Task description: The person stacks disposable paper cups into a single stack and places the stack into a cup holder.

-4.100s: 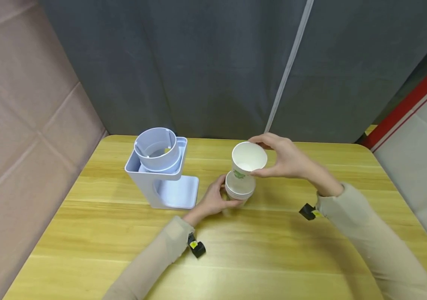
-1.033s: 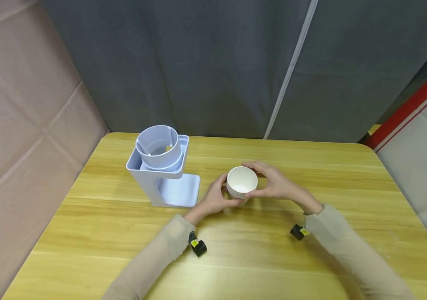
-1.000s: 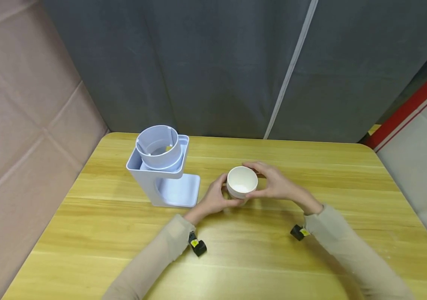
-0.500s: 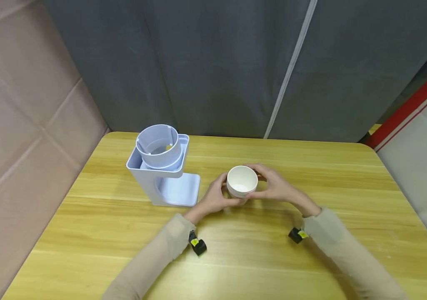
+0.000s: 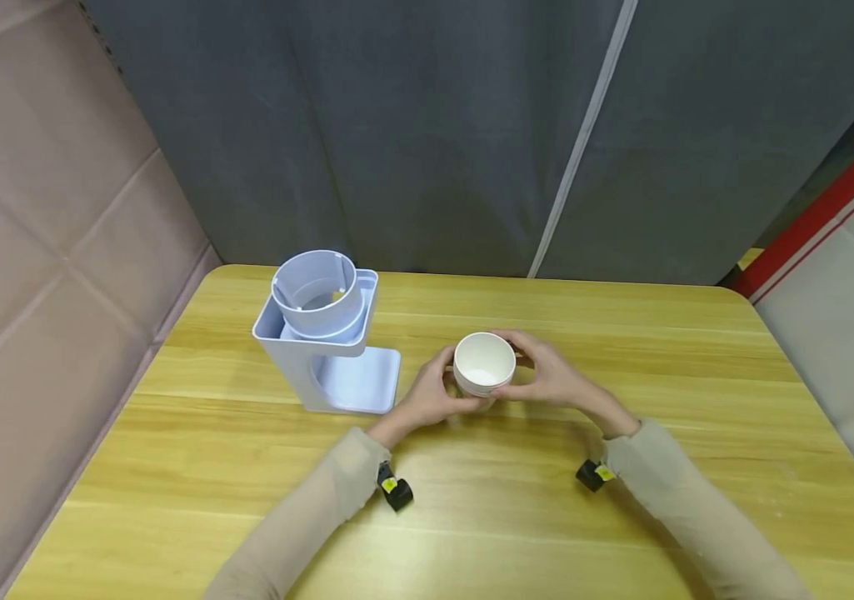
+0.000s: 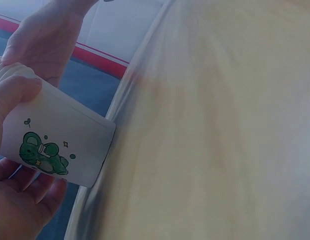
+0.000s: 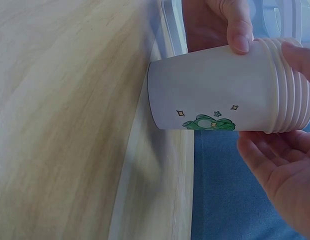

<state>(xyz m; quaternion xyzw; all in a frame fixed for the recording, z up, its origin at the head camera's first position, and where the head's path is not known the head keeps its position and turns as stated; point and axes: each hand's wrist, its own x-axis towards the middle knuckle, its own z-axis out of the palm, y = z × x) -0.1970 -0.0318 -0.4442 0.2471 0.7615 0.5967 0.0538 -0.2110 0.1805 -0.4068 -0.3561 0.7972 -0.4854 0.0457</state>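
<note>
A stack of nested white paper cups (image 5: 484, 367) stands upright on the wooden table, mouth up. My left hand (image 5: 427, 398) grips it from the left, thumb in front and fingers behind, just under the rims in the left wrist view. From the other side my right hand (image 5: 550, 372) holds the stack at its rims, thumb at the front edge. Several rims sit close together in the right wrist view, where the outer cup (image 7: 210, 90) shows a green cartoon print. A green animal print also shows on the cup (image 6: 60, 130) in the left wrist view.
Left of the stack stands a pale blue plastic holder (image 5: 287, 358) with a round open cylinder (image 5: 322, 321) on top and a flat base tray (image 5: 367, 379) below. A dark grey curtain (image 5: 427, 142) hangs behind the table (image 5: 486, 517).
About four seconds ago my right hand held one cup above the stack; that cup now sits nested in it. Over the last second the right wrist has dropped slightly; my left hand stays put.
</note>
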